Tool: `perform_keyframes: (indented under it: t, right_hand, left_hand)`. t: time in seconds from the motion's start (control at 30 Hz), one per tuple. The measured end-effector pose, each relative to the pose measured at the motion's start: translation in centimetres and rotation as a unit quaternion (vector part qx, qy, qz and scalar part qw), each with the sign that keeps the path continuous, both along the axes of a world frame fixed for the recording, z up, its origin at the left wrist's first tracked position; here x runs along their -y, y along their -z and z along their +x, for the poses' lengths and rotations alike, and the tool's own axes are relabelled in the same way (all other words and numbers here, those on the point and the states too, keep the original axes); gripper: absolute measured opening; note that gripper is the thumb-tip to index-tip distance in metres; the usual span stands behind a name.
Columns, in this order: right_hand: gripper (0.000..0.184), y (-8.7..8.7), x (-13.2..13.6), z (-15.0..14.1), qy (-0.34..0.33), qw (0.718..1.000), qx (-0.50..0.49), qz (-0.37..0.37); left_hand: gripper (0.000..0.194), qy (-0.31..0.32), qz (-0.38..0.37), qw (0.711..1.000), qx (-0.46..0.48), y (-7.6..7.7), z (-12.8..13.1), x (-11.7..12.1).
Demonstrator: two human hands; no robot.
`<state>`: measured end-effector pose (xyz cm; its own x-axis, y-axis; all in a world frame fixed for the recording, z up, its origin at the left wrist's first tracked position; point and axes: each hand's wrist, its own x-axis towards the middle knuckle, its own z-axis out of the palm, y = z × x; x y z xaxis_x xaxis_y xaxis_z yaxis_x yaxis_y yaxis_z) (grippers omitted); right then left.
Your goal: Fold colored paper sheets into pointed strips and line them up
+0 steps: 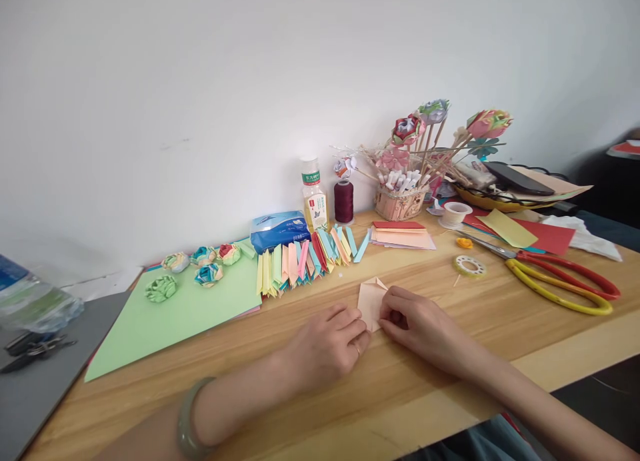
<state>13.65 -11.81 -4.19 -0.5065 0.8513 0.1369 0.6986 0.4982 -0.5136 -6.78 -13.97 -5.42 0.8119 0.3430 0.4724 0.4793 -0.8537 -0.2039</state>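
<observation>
A small pale peach sheet of paper (pixel 369 302) lies on the wooden table between my hands, its top corners folded to a low peak. My left hand (pixel 327 344) rests at the paper's lower left edge with bent fingers, the tips partly hidden behind the knuckles. On the paper's right edge, my right hand (pixel 415 318) pinches with thumb and index finger. Beyond the paper stands a row of folded coloured paper strips (pixel 310 258). A stack of peach and red paper pieces (pixel 403 236) lies behind my right hand.
Large scissors (pixel 555 274) and a tape roll (pixel 470 266) lie to the right. Several paper flowers (pixel 209 274) sit on green sheets (pixel 200 318) at left. Along the wall stand a tissue pack (pixel 280 230), a bottle (pixel 315 198), a thread spool (pixel 343 202) and a basket (pixel 400 204).
</observation>
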Motion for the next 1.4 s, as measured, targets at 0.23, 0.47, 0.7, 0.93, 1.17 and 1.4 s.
perform_keyframes:
  t: [0.23, 0.47, 0.7, 0.93, 1.17, 1.4]
  right_hand:
    - [0.014, -0.2, 0.2, 0.0, 0.001, 1.000, 0.000, -0.004]
    - [0.012, -0.1, 0.0, 0.1, -0.012, 1.000, -0.006, -0.007]
    - [0.013, -0.1, -0.5, 0.8, -0.039, 0.999, -0.019, -0.008]
    - [0.029, 0.2, -0.1, 2.3, -0.048, 0.988, 0.057, 0.135]
    - [0.029, -0.1, 2.7, 1.6, -0.143, 0.968, 0.066, 0.195]
    - [0.024, -0.7, 4.2, -0.8, -0.086, 0.980, 0.091, 0.155]
  left_hand:
    - [0.024, -0.027, -0.055, 0.998, 0.010, 0.2, 0.5, 0.2]
    - [0.032, -0.060, -0.171, 0.983, 0.009, 0.1, 0.6, 0.3]
    - [0.031, -0.046, -0.224, 0.974, -0.009, -0.3, 0.0, 0.2]
    - [0.028, -0.028, -0.193, 0.981, 0.016, 0.4, -0.7, -0.7]
    - [0.026, -0.022, -0.072, 0.997, 0.012, -0.1, -1.7, -1.8]
    - [0.024, -0.018, -0.090, 0.996, -0.006, 0.0, -1.1, -1.2]
